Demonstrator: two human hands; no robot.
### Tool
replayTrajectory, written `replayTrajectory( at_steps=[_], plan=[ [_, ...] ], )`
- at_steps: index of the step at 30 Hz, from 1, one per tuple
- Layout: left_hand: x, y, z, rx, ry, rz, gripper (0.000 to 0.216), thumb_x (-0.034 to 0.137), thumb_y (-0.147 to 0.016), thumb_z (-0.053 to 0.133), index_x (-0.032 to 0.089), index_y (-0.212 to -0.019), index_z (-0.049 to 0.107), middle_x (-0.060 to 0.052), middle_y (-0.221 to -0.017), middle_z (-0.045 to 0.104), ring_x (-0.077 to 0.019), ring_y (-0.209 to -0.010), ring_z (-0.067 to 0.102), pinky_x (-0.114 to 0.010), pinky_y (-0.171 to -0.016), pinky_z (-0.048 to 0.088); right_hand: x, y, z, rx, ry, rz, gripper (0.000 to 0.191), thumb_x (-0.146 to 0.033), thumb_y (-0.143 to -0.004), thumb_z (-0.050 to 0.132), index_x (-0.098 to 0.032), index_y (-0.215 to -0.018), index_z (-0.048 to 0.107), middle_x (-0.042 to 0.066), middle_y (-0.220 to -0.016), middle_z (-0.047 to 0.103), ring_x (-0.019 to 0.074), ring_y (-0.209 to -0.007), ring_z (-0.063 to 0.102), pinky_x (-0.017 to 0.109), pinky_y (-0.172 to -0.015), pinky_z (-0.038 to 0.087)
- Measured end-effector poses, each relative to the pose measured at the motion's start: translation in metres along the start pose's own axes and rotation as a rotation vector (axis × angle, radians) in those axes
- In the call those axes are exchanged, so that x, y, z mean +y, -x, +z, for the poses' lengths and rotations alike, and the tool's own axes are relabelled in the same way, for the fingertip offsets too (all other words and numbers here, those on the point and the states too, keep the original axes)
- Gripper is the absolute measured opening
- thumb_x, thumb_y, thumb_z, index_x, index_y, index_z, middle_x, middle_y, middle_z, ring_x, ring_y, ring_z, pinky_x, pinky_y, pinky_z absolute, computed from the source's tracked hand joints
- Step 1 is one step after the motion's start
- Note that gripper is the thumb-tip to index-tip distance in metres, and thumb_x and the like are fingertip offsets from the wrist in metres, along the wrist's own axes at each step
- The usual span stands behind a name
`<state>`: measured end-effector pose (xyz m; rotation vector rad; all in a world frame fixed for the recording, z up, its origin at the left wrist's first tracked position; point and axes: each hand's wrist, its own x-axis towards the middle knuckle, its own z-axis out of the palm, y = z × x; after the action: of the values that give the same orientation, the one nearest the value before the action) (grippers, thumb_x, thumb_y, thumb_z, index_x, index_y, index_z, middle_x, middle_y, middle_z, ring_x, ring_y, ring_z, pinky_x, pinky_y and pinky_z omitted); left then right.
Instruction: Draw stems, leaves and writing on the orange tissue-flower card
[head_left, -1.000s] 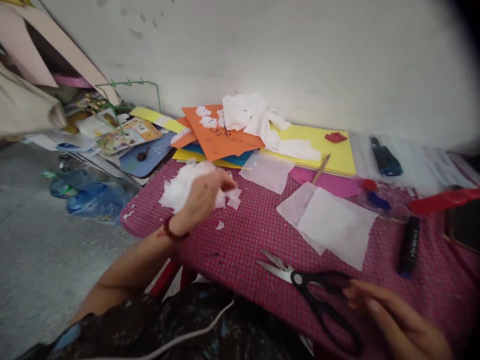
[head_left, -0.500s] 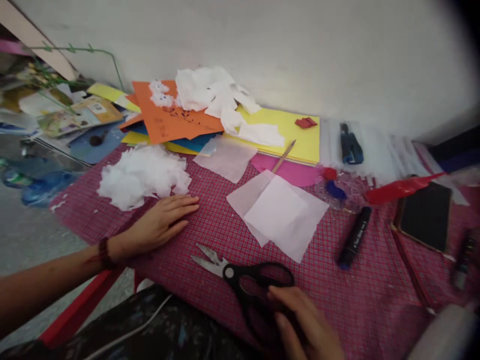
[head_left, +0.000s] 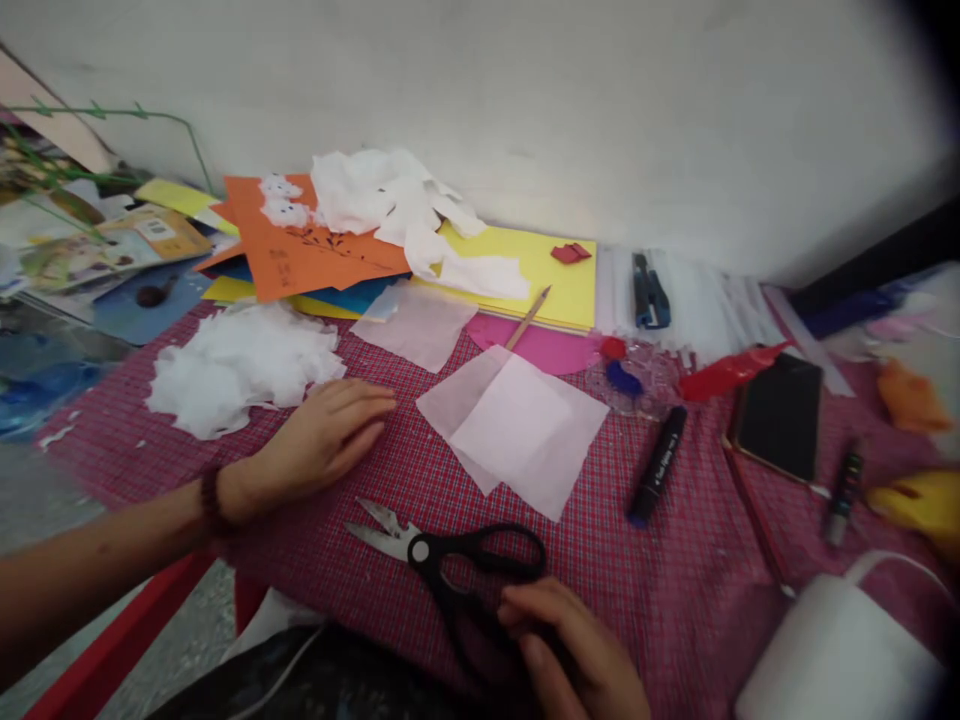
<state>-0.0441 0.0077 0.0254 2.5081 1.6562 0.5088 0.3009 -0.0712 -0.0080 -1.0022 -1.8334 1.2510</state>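
My left hand (head_left: 319,443) lies flat, palm down, fingers stretched out on the red checked tablecloth (head_left: 615,570), just right of a heap of white paper scraps (head_left: 240,365). My right hand (head_left: 574,655) rests at the near edge with its fingers curled over the handles of black scissors (head_left: 450,565), whose blades point left and lie slightly apart. Sheets of thin pale pink tissue paper (head_left: 517,430) lie beyond the scissors, in the middle of the cloth.
Orange card (head_left: 300,250), yellow card (head_left: 547,275) and crumpled white paper (head_left: 390,200) lie by the wall. A pencil (head_left: 527,318), a black marker (head_left: 658,465), a phone (head_left: 778,415), a red strip (head_left: 727,372) and a white object (head_left: 840,650) are to the right.
My left hand left the white scraps and came down flat on the cloth. My right hand moved onto the scissor handles. The view swung to the right.
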Motion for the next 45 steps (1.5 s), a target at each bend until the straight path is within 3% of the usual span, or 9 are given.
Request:
replayTrajectory(
  at_steps=[6,10,14,19,27,30,34,39,45],
  plan=[
    [0.015,-0.113,0.008,-0.148,0.198,-0.064,0.038,0.025,-0.086,0.052,0.014,-0.121,0.062,-0.013,-0.114,0.069,-0.0234,-0.092,0.066,-0.036,-0.081,0.051,-0.010,-0.001,0.012,0.075,0.107,0.171,0.023,-0.027,-0.097,0.050,-0.028,-0.112,0.067,0.003,-0.096,0.072,0.0157,-0.089,0.070,0.026,-0.079,0.056],
    [0.018,-0.150,0.032,-0.348,0.113,-0.097,0.040,0.022,-0.076,0.063,0.013,-0.115,0.061,-0.014,-0.100,0.070,-0.0256,-0.084,0.065,-0.034,-0.072,0.049,-0.018,-0.006,0.018,0.084,0.185,0.230,0.024,-0.032,-0.097,0.049,-0.024,-0.109,0.068,0.004,-0.094,0.073,0.0171,-0.086,0.069,0.029,-0.079,0.055],
    [0.029,-0.146,0.046,-0.294,0.187,-0.110,0.050,0.028,-0.079,0.065,0.012,-0.126,0.056,-0.019,-0.113,0.069,-0.0305,-0.099,0.066,-0.035,-0.078,0.049,-0.032,-0.029,0.000,0.100,0.303,0.239,0.025,-0.033,-0.095,0.050,-0.023,-0.108,0.069,0.004,-0.098,0.074,0.0194,-0.091,0.070,0.033,-0.083,0.054],
    [0.020,-0.126,0.026,-0.116,0.314,-0.095,0.064,0.013,-0.077,0.061,0.013,-0.140,0.047,-0.017,-0.124,0.066,-0.0292,-0.110,0.065,-0.034,-0.086,0.050,-0.025,-0.101,-0.044,0.395,0.584,0.148,0.036,-0.031,-0.089,0.055,-0.019,-0.121,0.063,0.011,-0.116,0.071,0.0240,-0.097,0.068,0.041,-0.089,0.054],
    [-0.046,-0.096,-0.028,0.012,-0.265,-0.204,0.062,0.006,-0.082,0.049,0.009,-0.143,0.044,-0.022,-0.124,0.062,-0.0337,-0.120,0.056,-0.045,-0.102,0.040,0.003,-0.188,-0.049,0.089,0.962,0.276,0.077,-0.030,-0.079,0.071,-0.007,-0.147,0.043,0.024,-0.146,0.051,0.0307,-0.133,0.053,0.040,-0.110,0.042],
    [-0.027,-0.085,-0.032,0.109,-0.340,-0.050,0.053,0.011,-0.089,0.045,0.013,-0.141,0.047,-0.020,-0.128,0.059,-0.0344,-0.123,0.051,-0.051,-0.107,0.034,0.010,-0.194,-0.040,0.072,0.996,0.279,0.074,-0.032,-0.078,0.072,-0.009,-0.144,0.048,0.024,-0.145,0.052,0.0353,-0.134,0.050,0.045,-0.110,0.041],
    [0.012,-0.083,-0.009,0.013,-0.052,0.111,0.039,0.023,-0.090,0.051,0.014,-0.127,0.059,-0.015,-0.124,0.061,-0.0318,-0.119,0.054,-0.048,-0.104,0.041,0.018,-0.193,-0.040,0.163,1.013,0.240,0.057,-0.026,-0.079,0.068,-0.009,-0.132,0.059,0.022,-0.133,0.062,0.0341,-0.124,0.057,0.042,-0.103,0.044],
    [0.027,-0.105,0.025,0.008,0.339,0.095,0.066,0.018,-0.081,0.061,0.011,-0.144,0.043,-0.018,-0.142,0.051,-0.0307,-0.135,0.045,-0.047,-0.114,0.036,0.015,-0.186,-0.047,0.327,0.710,0.253,0.006,-0.021,-0.077,0.059,-0.018,-0.077,0.065,0.005,-0.078,0.069,0.0191,-0.076,0.061,0.030,-0.073,0.047],
    [0.031,-0.128,0.028,-0.028,1.009,-0.138,0.089,0.020,-0.071,0.076,0.017,-0.150,0.035,-0.019,-0.145,0.050,-0.0318,-0.128,0.053,-0.046,-0.103,0.047,-0.010,-0.174,-0.040,0.395,-0.212,0.157,0.025,-0.039,-0.069,0.070,-0.024,-0.077,0.052,-0.004,-0.069,0.059,0.0127,-0.059,0.052,0.026,-0.058,0.043]
  ],
)
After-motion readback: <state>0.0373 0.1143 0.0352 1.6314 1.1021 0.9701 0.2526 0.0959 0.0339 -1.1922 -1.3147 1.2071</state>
